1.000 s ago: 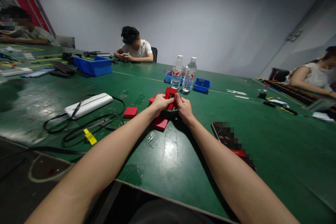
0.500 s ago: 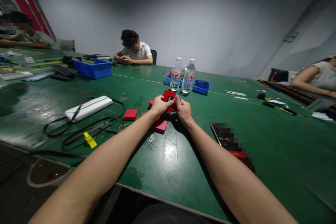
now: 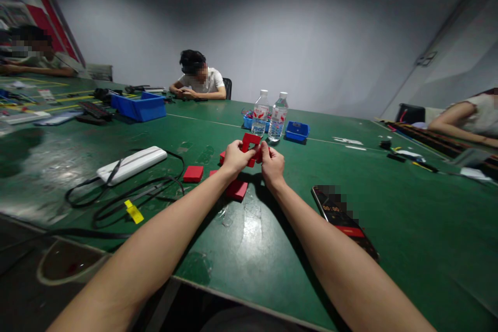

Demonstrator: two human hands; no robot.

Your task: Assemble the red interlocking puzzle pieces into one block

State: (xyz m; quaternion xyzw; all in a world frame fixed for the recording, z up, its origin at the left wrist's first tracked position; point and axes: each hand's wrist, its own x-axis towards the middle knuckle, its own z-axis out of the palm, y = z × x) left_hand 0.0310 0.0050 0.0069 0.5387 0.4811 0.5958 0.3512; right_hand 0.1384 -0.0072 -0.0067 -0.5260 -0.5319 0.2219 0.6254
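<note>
Red block cluster (image 3: 251, 146), grasped jointly by left hand (image 3: 232, 158) and right hand (image 3: 272, 163); loose red block (image 3: 193, 173) at 9 o'clock, phone (image 3: 342, 216) at 4 o'clock.

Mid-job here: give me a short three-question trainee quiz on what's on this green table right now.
1. True or false: both hands grip the red block piece.
2. How many clear plastic water bottles stand behind it?
3. Which lies nearest the right hand: A the black phone, B the white power strip, C the large blue bin?

Key: 1 true, left hand too; 2 two; 3 A.
</note>
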